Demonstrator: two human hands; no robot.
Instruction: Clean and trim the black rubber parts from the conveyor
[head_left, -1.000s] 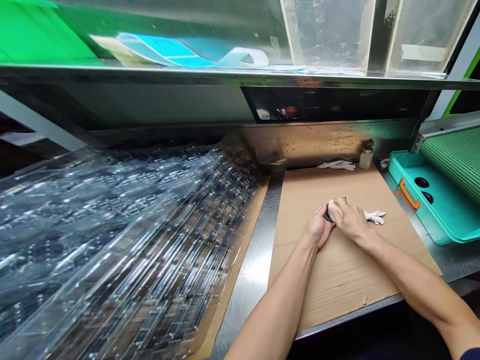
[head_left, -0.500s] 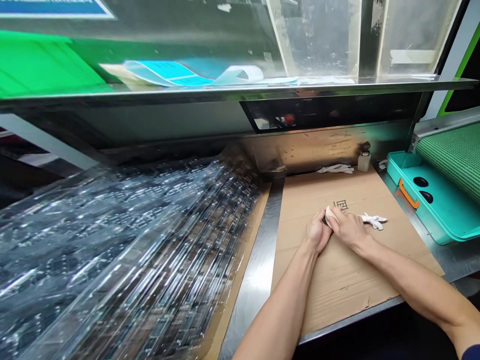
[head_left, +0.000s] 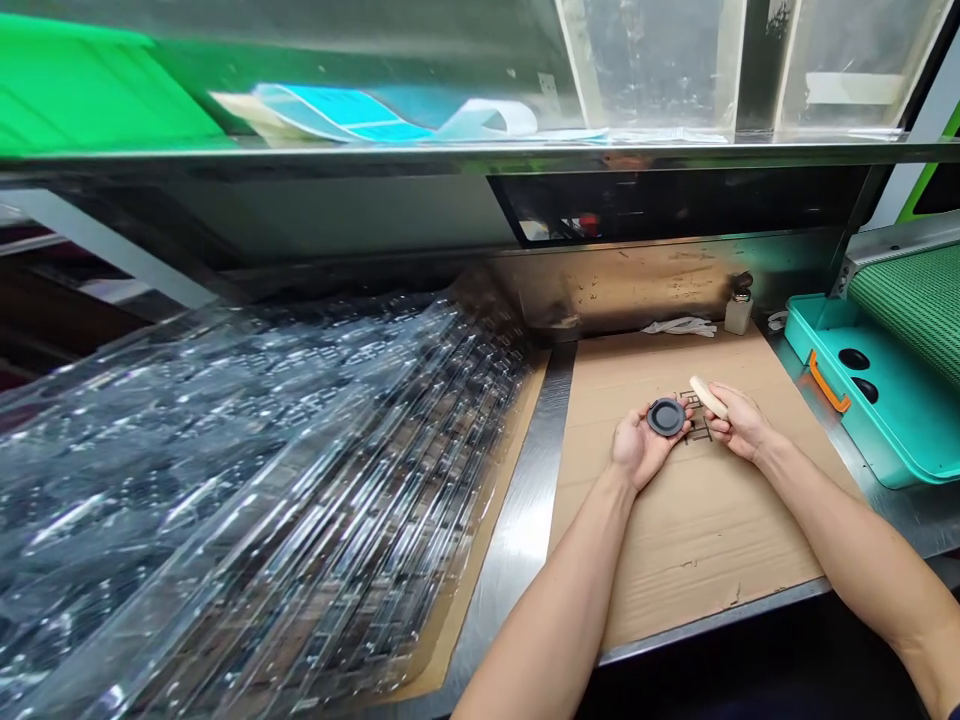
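Over the cardboard sheet [head_left: 660, 560], my left hand [head_left: 641, 448] is turned palm up and holds a round black part [head_left: 666, 417] with a raised rim, its face toward the camera. To its right, my right hand [head_left: 741, 422] pinches a flat, cream-coloured pad [head_left: 708, 397], tilted and apart from the black part. Black printed characters show on the cardboard between the two hands.
Clear plastic trays [head_left: 300, 480] are stacked at the left. A teal bin [head_left: 885, 400] with an orange handle and two black discs stands right, beside a green belt [head_left: 919, 300]. White gloves [head_left: 681, 327] and a small bottle [head_left: 739, 312] lie behind.
My hands were together around the part; they have moved apart, the right one going right with the pad. The black part now lies uncovered in my left hand. The view has shifted slightly.
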